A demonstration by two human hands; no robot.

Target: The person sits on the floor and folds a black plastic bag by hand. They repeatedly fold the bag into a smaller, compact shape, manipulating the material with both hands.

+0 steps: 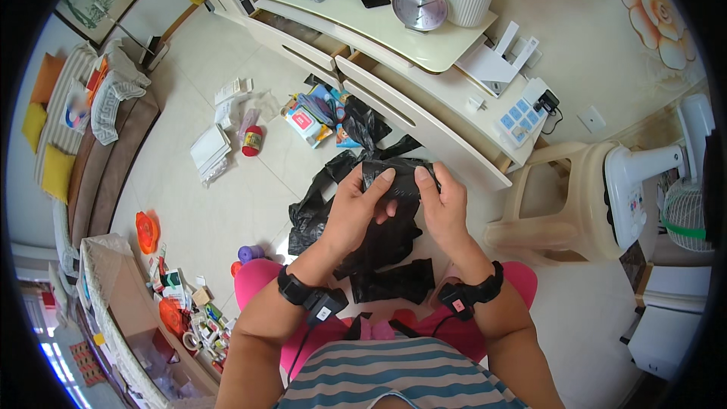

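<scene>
Between my two hands is a folded black plastic bag [400, 179], held up in front of the open drawers. My left hand [357, 208] pinches its left side, with the thumb on top. My right hand [445, 208] grips the right side in the same way, thumb pressed on the plastic. More black plastic bags [309, 223] lie crumpled on the floor beneath my hands. Nearer to me is a flatter black bag [394, 280], lying between my knees. Another dark bag [363, 123] rests against the cabinet, beside a wet-wipes pack [304, 123].
A long white cabinet [409, 117] with pulled-out drawers stands ahead. At the right is a beige plastic stool [564, 197] with a fan base on it. Left on the floor are a red yarn ball [252, 140] and white packets [210, 153]. A box-like table [113, 273] is at lower left.
</scene>
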